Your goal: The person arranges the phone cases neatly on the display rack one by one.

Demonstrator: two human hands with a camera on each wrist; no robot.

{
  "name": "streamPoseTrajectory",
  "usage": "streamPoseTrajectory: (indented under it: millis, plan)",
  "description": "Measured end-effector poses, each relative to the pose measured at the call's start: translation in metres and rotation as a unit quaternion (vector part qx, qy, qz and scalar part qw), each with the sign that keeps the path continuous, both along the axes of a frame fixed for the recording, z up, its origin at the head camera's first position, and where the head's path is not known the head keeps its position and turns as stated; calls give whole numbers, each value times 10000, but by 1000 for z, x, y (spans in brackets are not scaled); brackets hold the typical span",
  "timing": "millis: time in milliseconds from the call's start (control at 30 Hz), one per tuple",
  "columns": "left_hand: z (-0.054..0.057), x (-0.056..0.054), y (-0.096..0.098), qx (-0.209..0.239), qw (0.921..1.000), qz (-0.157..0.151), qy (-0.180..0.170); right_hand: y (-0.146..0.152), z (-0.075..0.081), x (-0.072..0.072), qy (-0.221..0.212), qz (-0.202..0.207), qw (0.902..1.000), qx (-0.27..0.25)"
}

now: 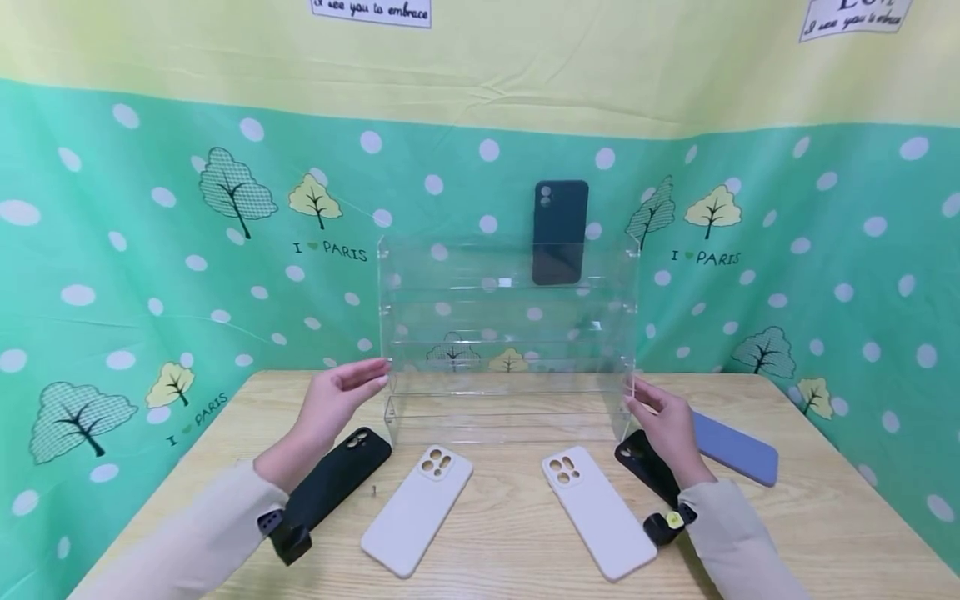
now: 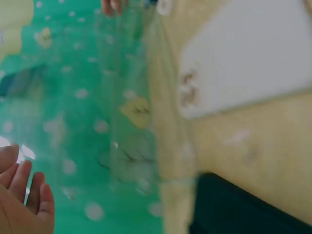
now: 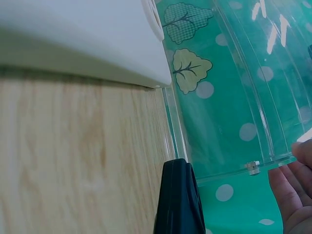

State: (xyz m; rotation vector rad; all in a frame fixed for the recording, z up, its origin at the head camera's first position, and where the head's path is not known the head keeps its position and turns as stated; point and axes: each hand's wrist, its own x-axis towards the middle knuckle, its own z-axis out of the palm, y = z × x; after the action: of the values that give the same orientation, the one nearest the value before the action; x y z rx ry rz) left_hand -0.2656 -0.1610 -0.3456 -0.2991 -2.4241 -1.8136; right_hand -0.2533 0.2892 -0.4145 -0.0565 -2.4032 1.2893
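A clear acrylic tiered display rack (image 1: 502,406) stands on the table before the curtain. At its left side panel is my left hand (image 1: 341,400), thumb and fingers pinching the edge. My right hand (image 1: 667,421) pinches the right side panel; the right wrist view puts the thumb (image 3: 303,151) and fingers on opposite sides of the edge. A dark phone case (image 1: 560,233) leans upright in the top tier, right of centre. Below my left hand lies a black phone case (image 1: 341,475). Another black phone case (image 1: 647,468) is partly hidden under my right hand.
Two white phone cases lie in front of the rack, one on the left (image 1: 418,517) and one on the right (image 1: 600,517). Beyond my right hand is a blue phone case (image 1: 738,450). A green curtain (image 1: 187,317) surrounds the wooden table (image 1: 495,558) at back and sides.
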Motion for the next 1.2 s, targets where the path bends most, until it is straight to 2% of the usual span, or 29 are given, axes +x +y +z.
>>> streamPoseTrajectory:
  millis: [100, 233, 367, 500, 667, 933, 1200]
  plan:
    - [-18, 0, -13, 17, 9999, 10, -114, 0, 0, 0, 2, -34, 10000, -36]
    - [-38, -2, -29, -172, 9992, -72, -366, -1, 0, 0, -31, -44, 10000, -73]
    - [-52, -7, -41, -299, 9974, -285, -595, -1, 0, 0, -47, -41, 10000, -66]
    - [-64, -13, -49, -191, 9949, -572, -806, -2, 0, 0, -1, -55, 10000, -45]
    - [-75, -17, -56, -207, 9934, -654, -916, -1, -1, 1, 73, -67, 9999, 26]
    - [-90, -21, -70, -918, 9858, -949, -1033, -4, 0, 0, 27, -108, 9999, -2]
    - [-97, -26, -78, -1335, 9771, -1480, -740, -1, 0, 0, -8, -59, 10000, 17]
